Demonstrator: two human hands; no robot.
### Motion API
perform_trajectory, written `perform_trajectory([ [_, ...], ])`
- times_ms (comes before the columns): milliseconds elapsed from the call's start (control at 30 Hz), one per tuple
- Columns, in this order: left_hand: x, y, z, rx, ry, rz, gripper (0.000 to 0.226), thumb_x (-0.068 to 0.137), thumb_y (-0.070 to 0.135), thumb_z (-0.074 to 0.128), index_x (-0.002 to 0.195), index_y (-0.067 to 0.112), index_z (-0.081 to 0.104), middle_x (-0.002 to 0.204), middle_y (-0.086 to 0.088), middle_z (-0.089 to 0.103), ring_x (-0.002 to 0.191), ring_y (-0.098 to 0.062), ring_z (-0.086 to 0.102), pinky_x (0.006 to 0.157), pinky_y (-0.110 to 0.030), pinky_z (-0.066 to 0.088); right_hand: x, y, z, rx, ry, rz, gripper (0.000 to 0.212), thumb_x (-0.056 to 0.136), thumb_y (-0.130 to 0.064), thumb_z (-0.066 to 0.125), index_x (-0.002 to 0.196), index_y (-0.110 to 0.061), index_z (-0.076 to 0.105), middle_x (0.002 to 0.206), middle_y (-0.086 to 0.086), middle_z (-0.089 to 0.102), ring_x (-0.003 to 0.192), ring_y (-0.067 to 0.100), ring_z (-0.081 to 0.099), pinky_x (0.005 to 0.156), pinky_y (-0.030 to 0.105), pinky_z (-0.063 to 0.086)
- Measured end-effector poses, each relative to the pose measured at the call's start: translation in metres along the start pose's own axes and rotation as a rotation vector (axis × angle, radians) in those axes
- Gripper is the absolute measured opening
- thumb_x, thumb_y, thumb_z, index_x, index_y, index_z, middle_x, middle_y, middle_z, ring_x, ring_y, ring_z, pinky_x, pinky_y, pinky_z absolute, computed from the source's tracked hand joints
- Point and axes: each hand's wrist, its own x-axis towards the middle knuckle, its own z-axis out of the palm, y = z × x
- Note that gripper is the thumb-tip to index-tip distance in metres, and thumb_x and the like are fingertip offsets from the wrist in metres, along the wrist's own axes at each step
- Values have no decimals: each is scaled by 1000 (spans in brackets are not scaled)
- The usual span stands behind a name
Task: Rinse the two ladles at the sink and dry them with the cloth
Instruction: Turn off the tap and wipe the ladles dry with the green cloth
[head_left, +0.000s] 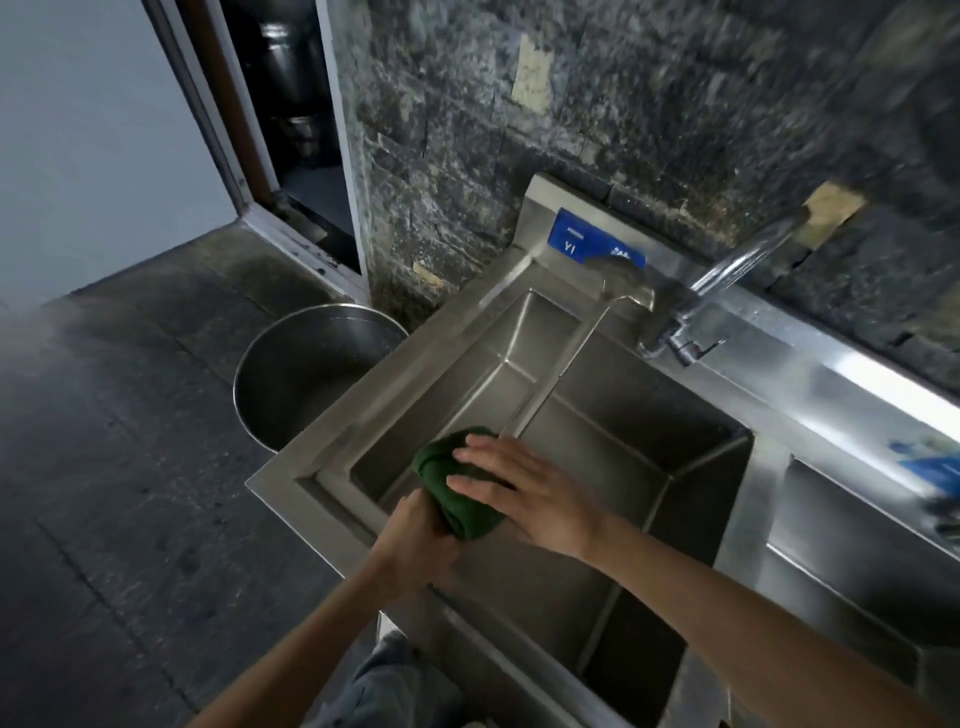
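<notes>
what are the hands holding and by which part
The left hand grips the near end of the green cloth, which is bunched around a ladle handle. The right hand lies flat on top of the cloth, fingers straight.

A dark mottled stone wall (649, 104) is standing behind the steel counter, pale patches showing on it; grey floor tiles (104, 467) are spreading leftward, a big steel pot (291, 384) is sitting there, and a doorway (291, 130) is opening beyond
</notes>
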Motion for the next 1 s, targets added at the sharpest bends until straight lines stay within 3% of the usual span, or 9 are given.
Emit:
perform_trajectory([
  [67, -12, 20, -5, -42, 22, 87, 7, 75, 27, 68, 80, 24, 65, 71, 15, 68, 64, -1, 62, 60, -28, 52, 1, 7, -20, -85, 47, -106, 63, 92, -7, 59, 150, -24, 40, 154, 7, 39, 148, 29, 39, 116, 49, 39],
  [133, -21, 35, -10, -62, 49, 169, 11, 78, 25, 71, 88, 24, 67, 76, 17, 67, 67, 2, 60, 61, -22, 50, 5, 13, -42, -146, 121, -187, 61, 94, -7, 63, 148, -26, 40, 153, 5, 38, 146, 29, 43, 114, 48, 41],
  [300, -46, 61, -24, -22, 137, 235, 19, 73, 32, 60, 77, 14, 54, 61, 2, 49, 54, -10, 43, 53, -43, 43, 15, 28, -103, -263, 182, -274, 58, 97, -10, 68, 146, -26, 41, 152, 5, 39, 144, 30, 44, 113, 50, 42],
  [467, -83, 66, -37, 52, 191, 332, 13, 80, 26, 66, 77, 19, 56, 61, 10, 50, 52, -2, 45, 52, -29, 39, 12, 64, -202, -481, 234, -48, 73, 78, -6, 80, 140, -23, 47, 139, 10, 60, 130, 28, 55, 116, 50, 36],
  [567, -99, 68, -46, 95, 198, 368, 8, 80, 25, 67, 81, 21, 60, 63, 8, 54, 53, -2, 48, 53, -28, 41, 6, 86, -251, -629, 109, 69, 90, 65, 4, 85, 143, -22, 47, 140, 9, 61, 130, 29, 57, 123, 48, 26],
  [667, -107, 71, -54, 112, 183, 358, 9, 80, 24, 68, 78, 25, 59, 63, 14, 55, 54, -3, 51, 53, -20, 40, 2, 94, -280, -656, 125, 202, 88, 64, 6, 85, 142, -21, 53, 140, 8, 60, 135, 28, 53, 124, 48, 21],
  [800, -100, 80, -65, 177, 231, 380, 11, 77, 24, 68, 82, 18, 61, 62, 11, 54, 52, -3, 49, 54, -34, 44, 19, 64, -269, -573, 264, 283, 83, 60, 7, 89, 135, -13, 60, 135, 11, 62, 134, 34, 52, 123, 54, 24],
  [933, -81, 101, -69, 166, 207, 419, 12, 78, 23, 68, 88, 19, 65, 69, -1, 64, 54, -12, 57, 54, -38, 49, 41, 7, -219, -491, 286, 68, 58, 72, -1, 81, 126, -17, 67, 127, 4, 67, 125, 27, 60, 119, 48, 36],
  [1000, -71, 108, -69, 141, 207, 452, 14, 75, 23, 67, 87, 17, 64, 66, 2, 60, 53, -8, 50, 54, -43, 47, 51, -27, -184, -451, 291, -66, 42, 84, -8, 70, 123, -21, 65, 123, 2, 68, 122, 22, 61, 118, 43, 39],
])
